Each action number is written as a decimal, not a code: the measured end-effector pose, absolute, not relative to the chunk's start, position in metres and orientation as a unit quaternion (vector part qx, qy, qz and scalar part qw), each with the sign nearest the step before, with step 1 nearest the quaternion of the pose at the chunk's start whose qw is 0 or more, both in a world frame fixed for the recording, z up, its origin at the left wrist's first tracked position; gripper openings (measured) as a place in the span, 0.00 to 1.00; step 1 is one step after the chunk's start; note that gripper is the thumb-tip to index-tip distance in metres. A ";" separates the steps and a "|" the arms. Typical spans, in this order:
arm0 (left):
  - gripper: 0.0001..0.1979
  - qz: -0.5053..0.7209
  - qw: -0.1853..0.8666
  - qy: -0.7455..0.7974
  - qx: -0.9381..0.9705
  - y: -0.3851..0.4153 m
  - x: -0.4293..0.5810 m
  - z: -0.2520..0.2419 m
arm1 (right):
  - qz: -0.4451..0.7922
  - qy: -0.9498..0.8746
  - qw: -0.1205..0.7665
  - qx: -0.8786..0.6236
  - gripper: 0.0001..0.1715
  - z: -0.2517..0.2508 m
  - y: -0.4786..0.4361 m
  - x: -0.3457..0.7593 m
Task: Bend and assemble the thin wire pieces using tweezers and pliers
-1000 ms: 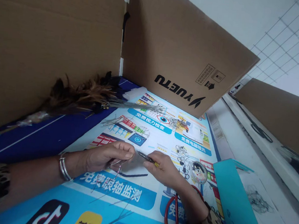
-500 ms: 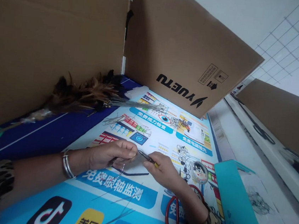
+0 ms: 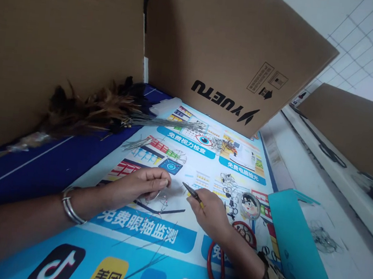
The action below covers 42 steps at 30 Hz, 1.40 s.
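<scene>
My left hand (image 3: 136,187) is closed in a pinch on a thin bent wire (image 3: 158,194), whose end shows below the fingertips. Fine wire loops hang beneath that hand, too small to make out fully. A pair of pliers (image 3: 193,192) with dark pointed jaws and yellow on the handle is gripped in my right hand (image 3: 212,215). The jaws point up and left, apart from the left hand. Below the right wrist lie red-handled scissors (image 3: 209,266). Loose thin wires (image 3: 146,266) are spread over the printed mat (image 3: 122,243) in front of me.
Brown feathers (image 3: 89,109) and a bundle of wires (image 3: 164,122) lie at the back left. Small black rings and wire pieces (image 3: 230,195) sit beside a round clear dish (image 3: 250,206). A teal box (image 3: 297,253) stands right; cardboard panels (image 3: 223,41) wall the back.
The pliers have come away from the left fingertips, opening a gap between the hands. My left hand still pinches the wire. The whole view has shifted slightly.
</scene>
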<state>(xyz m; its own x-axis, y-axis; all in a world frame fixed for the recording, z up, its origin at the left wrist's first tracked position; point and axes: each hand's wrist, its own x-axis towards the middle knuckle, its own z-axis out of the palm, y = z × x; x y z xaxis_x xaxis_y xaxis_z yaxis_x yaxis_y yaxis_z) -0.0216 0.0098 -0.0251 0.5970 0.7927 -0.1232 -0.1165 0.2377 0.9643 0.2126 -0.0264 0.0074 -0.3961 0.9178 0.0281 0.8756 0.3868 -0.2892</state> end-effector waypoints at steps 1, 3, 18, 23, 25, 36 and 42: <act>0.11 0.316 0.716 0.321 0.534 0.009 -0.021 -0.025 | 0.112 -0.829 0.090 -0.540 0.19 0.007 -0.029 0.213; 0.10 0.319 0.709 0.322 0.541 0.007 -0.021 -0.023 | 0.109 -0.834 0.084 -0.535 0.19 0.006 -0.032 0.213; 0.11 0.306 0.698 0.345 0.548 0.003 -0.017 -0.020 | 0.104 -0.845 0.060 -0.521 0.19 0.008 -0.036 0.209; 0.11 0.308 0.697 0.349 0.546 0.004 -0.017 -0.020 | 0.103 -0.850 0.065 -0.513 0.19 0.008 -0.037 0.208; 0.12 0.311 0.696 0.350 0.545 0.004 -0.017 -0.021 | 0.102 -0.852 0.066 -0.509 0.19 0.009 -0.038 0.208; 0.11 0.316 0.693 0.336 0.555 0.004 -0.015 -0.024 | 0.100 -0.847 0.070 -0.518 0.18 0.011 -0.038 0.202; 0.11 0.311 0.681 0.343 0.568 0.002 -0.014 -0.020 | 0.103 -0.844 0.070 -0.521 0.19 0.012 -0.037 0.200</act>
<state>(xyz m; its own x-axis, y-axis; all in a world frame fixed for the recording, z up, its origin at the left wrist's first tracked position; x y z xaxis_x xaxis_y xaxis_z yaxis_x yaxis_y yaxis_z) -0.0137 0.0024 -0.0199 0.5718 0.8124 -0.1142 -0.0336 0.1623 0.9862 0.2000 -0.0370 0.0119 -0.4474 0.8943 0.0111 0.8652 0.4360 -0.2476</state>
